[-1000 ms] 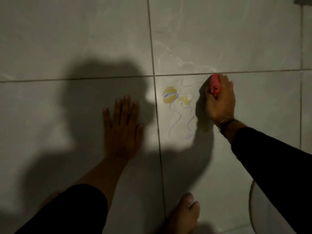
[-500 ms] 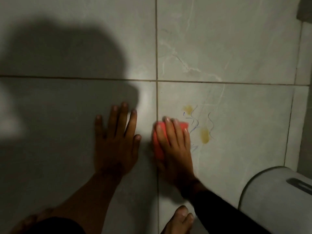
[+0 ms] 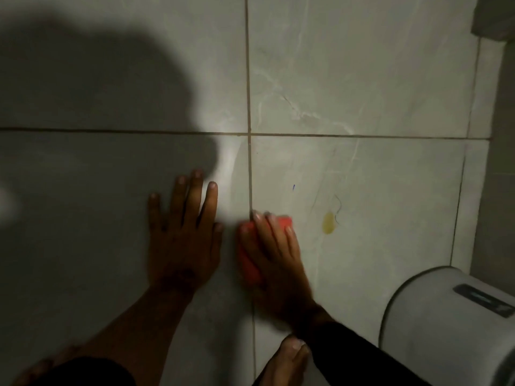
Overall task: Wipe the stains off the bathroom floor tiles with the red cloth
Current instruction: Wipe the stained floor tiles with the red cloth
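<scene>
My right hand [image 3: 274, 257] presses flat on the red cloth [image 3: 249, 263], which lies on the grey floor tile [image 3: 376, 196] right beside the vertical grout line. To the right of the cloth a yellow stain [image 3: 328, 222] sits on the same tile, with a thin dark squiggle [image 3: 338, 208] beside it and a tiny blue mark [image 3: 293, 187] above the cloth. My left hand [image 3: 182, 232] rests palm down, fingers spread, on the neighbouring tile to the left and holds nothing.
A white rounded bin or toilet [image 3: 448, 324] stands at the lower right. My bare foot [image 3: 287, 360] is at the bottom centre. A wall edge [image 3: 501, 162] runs down the right side. A large shadow covers the left tiles.
My right hand has dragged the cloth from the far right of the stains across to the grout line. Most blue scribbles and one yellow blotch are gone. My left hand stayed put.
</scene>
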Motion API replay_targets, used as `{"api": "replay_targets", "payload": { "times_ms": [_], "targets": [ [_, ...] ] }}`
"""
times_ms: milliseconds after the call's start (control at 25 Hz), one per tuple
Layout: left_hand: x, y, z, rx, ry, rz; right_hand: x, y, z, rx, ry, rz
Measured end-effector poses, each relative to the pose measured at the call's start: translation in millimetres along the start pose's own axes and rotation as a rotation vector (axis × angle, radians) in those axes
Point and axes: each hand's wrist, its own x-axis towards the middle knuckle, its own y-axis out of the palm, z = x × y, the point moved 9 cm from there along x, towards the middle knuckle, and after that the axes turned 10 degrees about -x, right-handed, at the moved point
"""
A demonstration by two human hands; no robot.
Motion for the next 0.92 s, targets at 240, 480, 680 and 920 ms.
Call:
{"api": "replay_targets", "payload": {
  "times_ms": [240, 480, 680, 920],
  "targets": [
    [2, 0, -1, 0.015, -0.004, 0.016, 71, -25, -115, 0.05, 0.583, -0.146],
    [0, 0, 0, -0.01, -0.011, 0.016, -54, 12, 25, 0.074, 0.245, 0.0],
    [-1, 0, 0, -0.023, 0.006, 0.002, -50, 3, -161, 0.137, 1.036, -0.089],
    [-2, 5, 2, -0.065, -0.021, 0.032, -59, 25, -96, 0.1, 0.721, 0.035]
  ]
}}
